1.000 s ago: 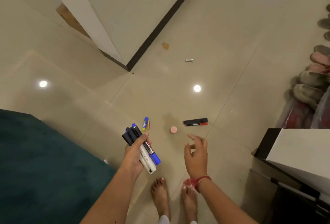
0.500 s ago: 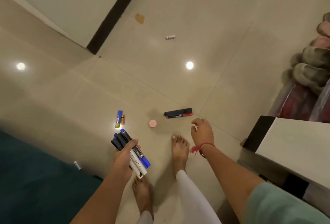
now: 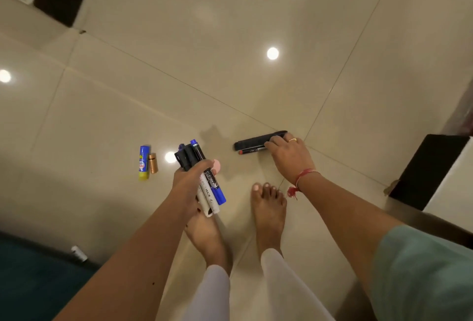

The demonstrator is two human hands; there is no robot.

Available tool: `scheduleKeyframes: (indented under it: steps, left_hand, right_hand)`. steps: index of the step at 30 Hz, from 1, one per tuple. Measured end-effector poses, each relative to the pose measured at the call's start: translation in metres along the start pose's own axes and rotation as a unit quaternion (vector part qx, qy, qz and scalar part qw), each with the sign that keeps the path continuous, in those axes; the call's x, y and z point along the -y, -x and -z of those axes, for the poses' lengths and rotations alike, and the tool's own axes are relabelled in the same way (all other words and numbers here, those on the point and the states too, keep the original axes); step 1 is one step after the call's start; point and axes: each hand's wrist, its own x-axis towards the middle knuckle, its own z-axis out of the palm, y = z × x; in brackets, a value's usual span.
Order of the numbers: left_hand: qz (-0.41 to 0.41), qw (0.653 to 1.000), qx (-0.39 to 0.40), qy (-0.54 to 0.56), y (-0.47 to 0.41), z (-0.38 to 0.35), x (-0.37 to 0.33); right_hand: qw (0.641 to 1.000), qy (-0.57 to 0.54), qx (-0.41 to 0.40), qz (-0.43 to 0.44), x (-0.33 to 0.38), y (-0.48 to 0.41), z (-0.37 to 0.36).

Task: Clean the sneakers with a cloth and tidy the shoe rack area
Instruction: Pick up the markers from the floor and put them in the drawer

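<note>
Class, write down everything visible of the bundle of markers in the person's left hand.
The bundle of markers is several plastic-looking pens: dark caps at the far end, one blue, with white and blue barrels pointing back toward the person. The left hand grips them round the middle, holding them above the tiled floor.

Print shows on the held markers and the glue stick, but none is legible.
</note>
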Motion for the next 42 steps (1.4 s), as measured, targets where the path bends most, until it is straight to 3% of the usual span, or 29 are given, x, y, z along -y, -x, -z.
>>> scheduleKeyframes:
  steps: [6, 13, 18, 21, 23, 25, 26, 28, 29, 31, 37, 39, 42]
  left_hand:
    - [0.006, 1.000, 0.013, -0.007, 0.002, 0.004, -0.003]
    - [-0.002, 0.997, 0.021, -0.068, 0.015, 0.016, -0.015]
    - [-0.034, 0.998, 0.018, -0.045, 0.012, 0.019, -0.026]
    - [-0.033, 0.999, 0.024, -0.011, 0.022, 0.019, -0.030]
    - [-0.036, 0.999, 0.024, 0.005, 0.038, 0.016, -0.032]
    - [-0.035, 0.999, 0.027, 0.023, 0.060, 0.011, -0.037]
    - [-0.032, 0.999, 0.027, 0.030, 0.070, 0.009, -0.039]
    - [-0.022, 0.998, 0.033, 0.045, 0.091, 0.004, -0.043]
    - [-0.017, 0.998, 0.039, 0.053, 0.101, 0.002, -0.046]
    - [-0.008, 0.996, 0.056, 0.063, 0.118, -0.004, -0.052]
    - [-0.048, 0.986, 0.120, 0.103, 0.161, -0.018, -0.074]
    - [-0.050, 0.982, 0.124, 0.130, 0.160, -0.019, -0.077]
    - [-0.056, 0.980, 0.139, 0.131, 0.177, -0.011, -0.088]
  right_hand:
    - [0.997, 0.057, -0.045, -0.004, 0.006, -0.001, 0.005]
    - [0.995, 0.095, 0.007, 0.000, 0.003, 0.005, 0.018]
    - [0.993, 0.114, 0.009, -0.009, 0.009, 0.001, 0.020]
    - [0.997, 0.054, -0.022, -0.046, 0.014, 0.010, 0.030]
    - [0.989, -0.063, -0.080, -0.104, 0.021, 0.023, 0.048]
    - [0.938, -0.266, -0.110, -0.194, 0.031, 0.037, 0.082]
    - [0.877, -0.396, -0.117, -0.244, 0.037, 0.043, 0.100]
    - [0.718, -0.590, -0.154, -0.337, 0.052, 0.054, 0.138]
    - [0.686, -0.605, -0.176, -0.364, 0.060, 0.059, 0.156]
    - [0.695, -0.598, -0.185, -0.354, 0.079, 0.069, 0.186]
    - [0.786, -0.566, -0.138, -0.206, 0.129, 0.089, 0.256]
    - [0.795, -0.552, -0.136, -0.213, 0.132, 0.089, 0.260]
    - [0.778, -0.580, -0.123, -0.207, 0.138, 0.099, 0.269]
